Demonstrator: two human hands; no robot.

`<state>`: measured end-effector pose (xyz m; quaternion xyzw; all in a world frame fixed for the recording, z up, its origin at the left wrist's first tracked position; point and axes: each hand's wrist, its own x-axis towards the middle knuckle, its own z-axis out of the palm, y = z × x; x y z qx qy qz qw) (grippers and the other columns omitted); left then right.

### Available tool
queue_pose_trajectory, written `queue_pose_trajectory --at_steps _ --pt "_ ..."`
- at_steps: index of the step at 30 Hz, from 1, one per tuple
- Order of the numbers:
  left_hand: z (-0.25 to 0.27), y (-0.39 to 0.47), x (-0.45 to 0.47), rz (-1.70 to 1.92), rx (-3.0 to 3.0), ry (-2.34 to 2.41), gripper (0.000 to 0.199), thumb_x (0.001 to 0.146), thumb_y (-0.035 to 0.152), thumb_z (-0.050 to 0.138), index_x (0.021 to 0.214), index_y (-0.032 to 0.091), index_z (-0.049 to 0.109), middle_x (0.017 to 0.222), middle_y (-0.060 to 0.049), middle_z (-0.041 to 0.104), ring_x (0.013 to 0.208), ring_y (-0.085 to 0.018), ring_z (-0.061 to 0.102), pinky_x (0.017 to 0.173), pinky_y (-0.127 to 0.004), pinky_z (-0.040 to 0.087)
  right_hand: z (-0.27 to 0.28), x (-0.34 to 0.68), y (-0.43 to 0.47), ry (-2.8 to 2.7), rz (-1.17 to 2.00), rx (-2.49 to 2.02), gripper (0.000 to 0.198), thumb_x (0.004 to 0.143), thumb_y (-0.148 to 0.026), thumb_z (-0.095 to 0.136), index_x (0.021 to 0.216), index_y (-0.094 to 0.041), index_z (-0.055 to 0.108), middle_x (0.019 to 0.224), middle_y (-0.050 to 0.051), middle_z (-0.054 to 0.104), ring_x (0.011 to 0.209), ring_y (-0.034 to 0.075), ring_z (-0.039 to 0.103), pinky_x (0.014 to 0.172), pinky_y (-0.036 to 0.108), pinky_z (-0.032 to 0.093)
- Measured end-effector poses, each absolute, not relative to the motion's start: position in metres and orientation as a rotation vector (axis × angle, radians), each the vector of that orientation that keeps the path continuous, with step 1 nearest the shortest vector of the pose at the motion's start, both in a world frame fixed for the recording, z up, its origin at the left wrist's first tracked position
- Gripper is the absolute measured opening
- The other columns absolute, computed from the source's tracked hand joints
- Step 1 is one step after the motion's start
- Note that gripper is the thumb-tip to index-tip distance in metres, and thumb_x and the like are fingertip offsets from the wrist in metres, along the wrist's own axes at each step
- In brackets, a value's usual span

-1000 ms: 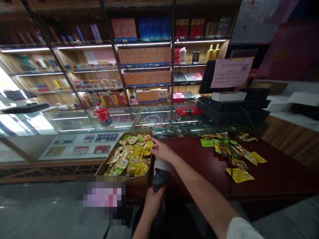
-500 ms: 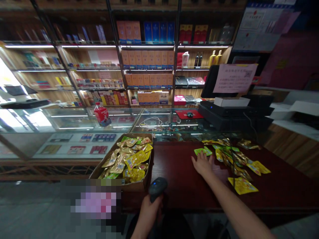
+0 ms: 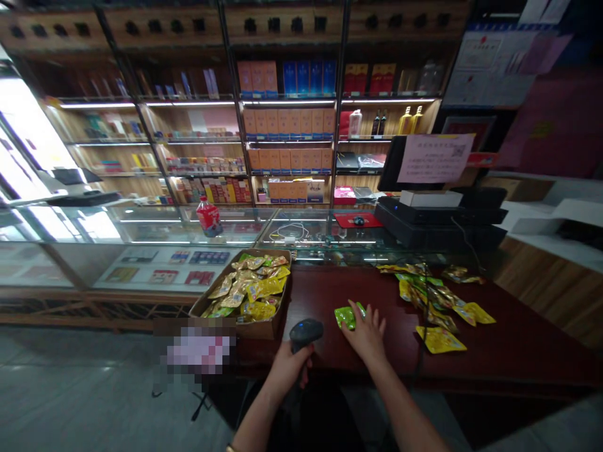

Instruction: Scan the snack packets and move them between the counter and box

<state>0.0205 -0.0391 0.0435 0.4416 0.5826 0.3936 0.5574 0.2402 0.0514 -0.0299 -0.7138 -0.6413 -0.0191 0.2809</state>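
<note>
Green packet: we find this packet (image 3: 345, 316) flat on the dark red tabletop (image 3: 320, 289), between the carton and the loose packets and apart from both.
Right hand: our right hand (image 3: 370, 333) lies over the packet's right edge, fingers spread and touching it; we see no closed grip.
Left hand: our left hand (image 3: 289, 367) is wrapped round the handle of a dark handheld scanner (image 3: 305, 333), whose head stands near the packet without touching it.
Carton: the cardboard box (image 3: 269, 330), left of the scanner, is well filled with gold, yellow and green packets (image 3: 266, 287); on that evidence we judge much of the handling to be left.
Loose packets: a scattered group (image 3: 440, 339) lies at the right of the tabletop, smaller than the carton's load; we take it for the part done, though nothing marks it so.
Glass counter: behind the tabletop, the counter (image 3: 235, 221) bears a red jug (image 3: 208, 217).
</note>
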Motion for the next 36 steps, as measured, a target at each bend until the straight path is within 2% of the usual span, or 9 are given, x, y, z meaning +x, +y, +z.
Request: queue_pose_trajectory --at_steps 2,6,8,12,18,23,28,33,36 --pt "0.053 -0.049 0.034 0.924 1.093 1.331 0.043 0.074 0.059 0.07 0.063 0.019 0.058 0.039 0.003 0.052 0.032 -0.011 0.046 0.038 -0.021 0.034 -0.03 0.243 0.052 -1.765 0.048 -1.872 0.059 0.087 -0.038 0.068 0.145 -0.032 0.059 0.148 0.015 0.055 0.141 0.042 0.045 0.115 0.072 0.024" --pt "0.062 -0.069 0.058 0.963 1.178 1.292 0.036 0.077 0.052 0.068 0.067 0.019 0.059 0.041 0.004 0.051 0.032 -0.011 0.046 0.037 -0.021 0.033 -0.031 0.256 0.054 -1.727 0.262 -1.495 0.042 0.087 -0.03 0.063 0.129 -0.028 0.071 0.133 0.012 0.062 0.127 0.029 0.061 0.114 0.048 0.044" --pt "0.065 -0.077 0.065 0.982 1.202 1.295 0.032 0.078 0.048 0.068 0.071 0.018 0.059 0.044 0.005 0.051 0.033 -0.011 0.046 0.036 -0.021 0.033 -0.033 0.261 0.055 -1.646 0.379 -1.323 0.046 0.087 -0.03 0.062 0.133 -0.029 0.067 0.129 0.01 0.062 0.123 0.026 0.064 0.108 0.041 0.05" --pt "0.068 -0.085 0.07 0.993 1.275 1.353 0.024 0.08 0.04 0.066 0.08 0.017 0.062 0.048 0.006 0.051 0.037 -0.011 0.047 0.039 -0.02 0.035 -0.036 0.261 0.056 -1.43 0.542 -1.241 0.081 0.077 -0.034 0.073 0.151 -0.024 0.044 0.125 0.011 0.065 0.114 0.028 0.068 0.101 0.046 0.055" --pt "0.074 -0.084 0.07 0.962 1.41 1.399 0.015 0.082 0.031 0.063 0.081 0.016 0.064 0.051 0.006 0.052 0.042 -0.012 0.05 0.045 -0.022 0.037 -0.029 0.262 0.056 -1.488 0.633 -1.162 0.045 0.076 -0.031 0.07 0.121 -0.026 0.07 0.124 0.009 0.072 0.114 0.028 0.069 0.104 0.045 0.053" --pt "0.076 -0.081 0.072 0.968 1.406 1.43 0.014 0.082 0.029 0.062 0.082 0.016 0.064 0.052 0.006 0.052 0.042 -0.012 0.05 0.046 -0.022 0.037 -0.025 0.261 0.052 -1.409 0.846 -1.045 0.048 0.079 -0.034 0.069 0.128 -0.03 0.066 0.13 0.006 0.074 0.116 0.026 0.071 0.104 0.044 0.055" --pt "0.074 -0.078 0.074 0.961 1.316 1.437 0.021 0.081 0.037 0.066 0.081 0.017 0.063 0.05 0.006 0.052 0.04 -0.011 0.049 0.042 -0.021 0.036 -0.029 0.257 0.051 -1.268 0.987 -1.014 0.05 0.072 -0.034 0.078 0.118 -0.028 0.058 0.108 0.003 0.08 0.094 0.025 0.078 0.087 0.04 0.063" --pt "0.082 -0.075 0.069 0.906 1.263 1.47 0.034 0.079 0.051 0.067 0.079 0.017 0.062 0.043 0.005 0.05 0.037 -0.014 0.049 0.038 -0.022 0.036 -0.029 0.258 0.051 -1.314 0.951 -1.042 0.056 0.075 -0.032 0.077 0.129 -0.028 0.06 0.127 0.005 0.075 0.11 0.025 0.074 0.1 0.042 0.058" --pt "0.089 -0.071 0.065 0.894 1.271 1.465 0.034 0.078 0.051 0.066 0.076 0.018 0.06 0.043 0.005 0.051 0.037 -0.013 0.049 0.039 -0.021 0.037 -0.024 0.257 0.046 -1.359 1.011 -1.013 0.065 0.08 -0.032 0.073 0.142 -0.031 0.052 0.126 0.004 0.076 0.106 0.023 0.076 0.1 0.043 0.058"
